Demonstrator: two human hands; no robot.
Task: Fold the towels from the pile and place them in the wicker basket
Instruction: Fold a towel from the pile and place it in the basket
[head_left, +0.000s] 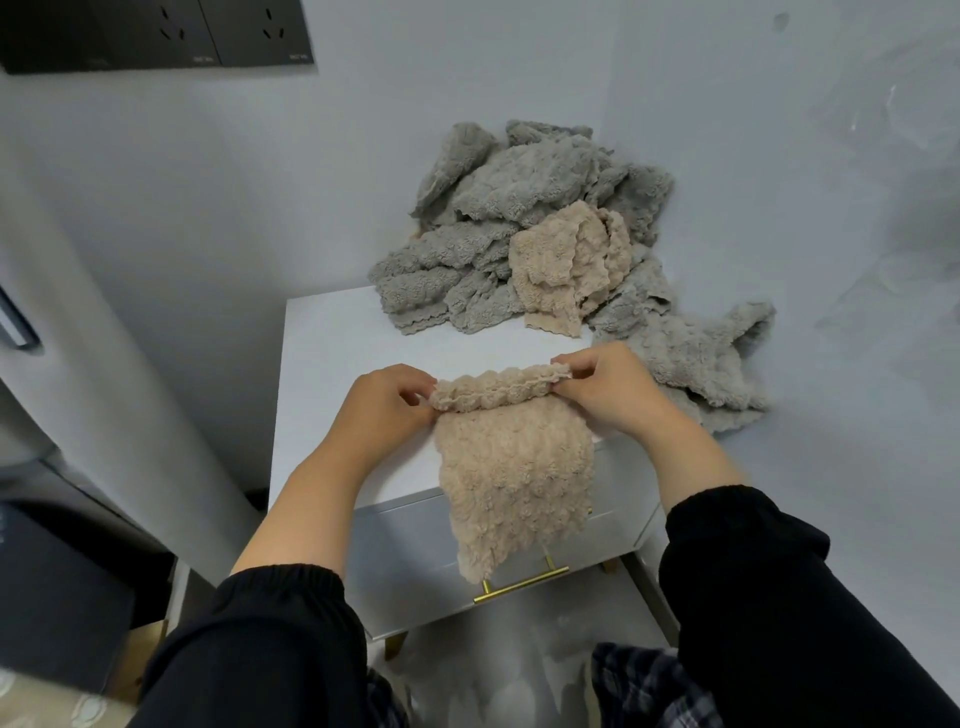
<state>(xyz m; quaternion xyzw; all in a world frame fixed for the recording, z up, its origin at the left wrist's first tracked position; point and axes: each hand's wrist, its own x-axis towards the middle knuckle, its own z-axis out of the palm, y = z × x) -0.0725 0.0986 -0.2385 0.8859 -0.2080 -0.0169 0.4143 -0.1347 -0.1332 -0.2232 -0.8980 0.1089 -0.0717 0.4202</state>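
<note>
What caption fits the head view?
Both hands pinch a beige towel over the cabinet, pile behind.

Fingertips of both hands partly hidden in folded top edge of beige towel (511, 457). Towel covers part of worktop (332, 353) front edge and of gold drawer handle (522, 584). Lower towels in pile (519, 228) hidden under upper ones. Black socket panel (156, 34) cut by top edge. Sleeves cut by bottom edge.
</note>
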